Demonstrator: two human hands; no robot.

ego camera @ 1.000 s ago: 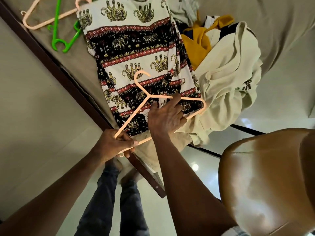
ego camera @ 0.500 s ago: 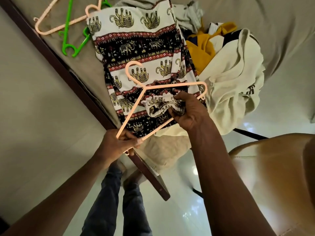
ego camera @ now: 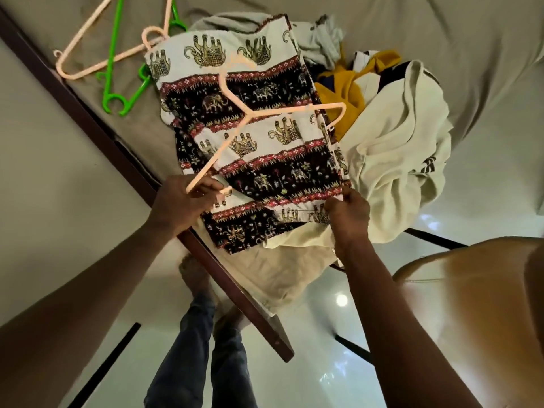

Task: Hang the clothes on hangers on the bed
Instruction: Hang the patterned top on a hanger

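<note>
Denim-clad legs stand on a glossy floor beside a brown chair. Above them, the left hand is curled around one end of a peach hanger, which slants across an elephant-print garment spread on the bed's near corner. The right hand pinches that garment's near edge. Just right of it lie a cream garment and a mustard one. Farther back, a green hanger and a second peach hanger rest on the bed.
</note>
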